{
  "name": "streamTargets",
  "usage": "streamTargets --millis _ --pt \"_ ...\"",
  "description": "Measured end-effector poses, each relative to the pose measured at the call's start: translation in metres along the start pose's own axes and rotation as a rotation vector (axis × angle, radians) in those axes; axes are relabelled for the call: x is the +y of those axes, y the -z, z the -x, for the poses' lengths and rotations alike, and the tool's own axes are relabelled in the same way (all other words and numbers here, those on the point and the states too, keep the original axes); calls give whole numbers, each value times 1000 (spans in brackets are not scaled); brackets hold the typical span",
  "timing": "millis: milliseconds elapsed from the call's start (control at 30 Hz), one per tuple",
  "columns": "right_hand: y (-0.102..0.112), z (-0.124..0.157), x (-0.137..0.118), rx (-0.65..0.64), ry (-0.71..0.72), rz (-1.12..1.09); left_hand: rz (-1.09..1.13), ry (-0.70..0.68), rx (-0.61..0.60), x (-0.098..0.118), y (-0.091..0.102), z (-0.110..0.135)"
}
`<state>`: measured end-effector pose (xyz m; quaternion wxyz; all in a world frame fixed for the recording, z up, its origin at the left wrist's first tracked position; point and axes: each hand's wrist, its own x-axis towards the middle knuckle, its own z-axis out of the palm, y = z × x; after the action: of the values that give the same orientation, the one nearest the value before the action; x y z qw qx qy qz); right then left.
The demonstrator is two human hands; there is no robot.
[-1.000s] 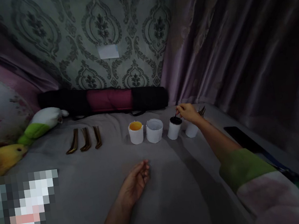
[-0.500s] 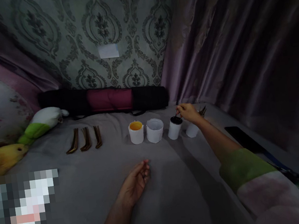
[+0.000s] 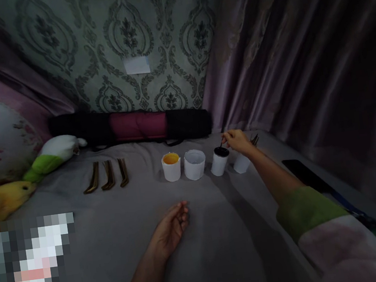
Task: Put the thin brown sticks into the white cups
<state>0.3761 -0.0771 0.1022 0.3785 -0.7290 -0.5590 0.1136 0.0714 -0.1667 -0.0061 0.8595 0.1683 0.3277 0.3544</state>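
Note:
My right hand (image 3: pixel 237 140) pinches the upper end of a thin dark stick (image 3: pixel 221 143), whose lower end goes into a white cup (image 3: pixel 218 165) with a black top or black contents. Partly covered by my right wrist, another white cup (image 3: pixel 241 164) has thin brown pieces (image 3: pixel 255 139) sticking up from it. My left hand (image 3: pixel 172 230) rests palm inward on the grey cloth, fingers loosely curled and holding nothing. Beyond it stand a white tub with yellow contents (image 3: pixel 172 170) and a wider white tub with pale contents (image 3: pixel 194 166).
Three bent brown bundles (image 3: pixel 108 175) lie on the sheet (image 3: pixel 118 242) at left. Soft toys (image 3: pixel 53 154) and a blurred-out item (image 3: pixel 39 262) are at the left edge. A long black and maroon bag (image 3: pixel 139 125) lies along the wall. Dark objects (image 3: pixel 306 174) lie beyond my right arm.

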Motion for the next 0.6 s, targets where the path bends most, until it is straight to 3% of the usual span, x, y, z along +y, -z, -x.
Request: streamTargets --millis 600 --pt "10 5 -6 58 25 8 -16 -17 -17 -1 1 1"
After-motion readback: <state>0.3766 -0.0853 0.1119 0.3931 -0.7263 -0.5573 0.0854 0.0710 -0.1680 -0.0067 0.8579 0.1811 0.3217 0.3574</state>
